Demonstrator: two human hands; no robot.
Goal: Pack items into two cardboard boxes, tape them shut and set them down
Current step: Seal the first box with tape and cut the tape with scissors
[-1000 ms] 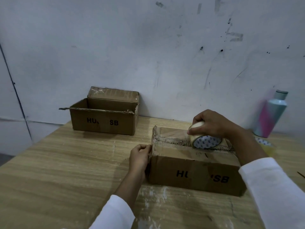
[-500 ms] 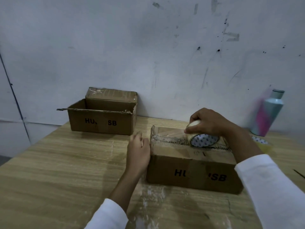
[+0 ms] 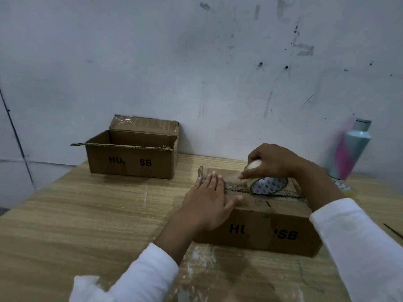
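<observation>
A closed cardboard box [image 3: 266,227] lies on the wooden table in front of me, its flaps meeting along a ragged seam on top. My right hand [image 3: 274,162] grips a roll of clear tape [image 3: 267,185] standing on that seam near the middle of the lid. A strip of tape runs from the roll toward the box's left end. My left hand [image 3: 209,199] lies flat, fingers spread, on the left part of the lid over the strip. A second cardboard box [image 3: 133,158] stands open at the back left against the wall.
A pastel water bottle [image 3: 346,149] stands at the back right by the wall, with a small patterned object [image 3: 342,187] at its foot. The table [image 3: 87,214] has white smears near its front. A thin dark stick [image 3: 392,231] lies at the right edge.
My left hand has risen from the box's left end wall onto the lid and now presses flat there. The right hand with the tape roll has barely shifted.
</observation>
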